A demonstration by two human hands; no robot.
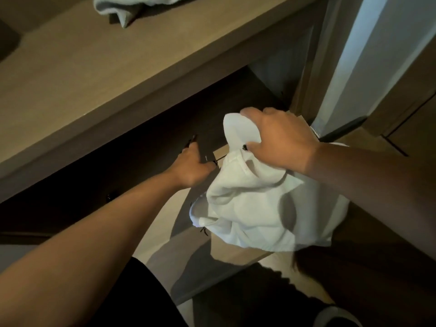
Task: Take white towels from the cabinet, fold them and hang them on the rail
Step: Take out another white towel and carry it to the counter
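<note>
My right hand (pixel 280 140) grips the top of a crumpled white towel (pixel 264 206), which hangs loose below it in front of the cabinet. My left hand (pixel 192 165) reaches into the dark lower compartment of the cabinet (pixel 146 152); its fingers are stretched forward and hold nothing that I can see. A second white towel (pixel 122 8) lies bunched on the wooden shelf top (pixel 82 67) at the upper left. No rail is in view.
A brown cardboard box or paper bag (pixel 236 253) stands under the hanging towel. A pale door edge (pixel 368 55) rises at the right. The cabinet's right side panel (pixel 311 74) stands behind my right hand. My dark-clothed legs fill the bottom.
</note>
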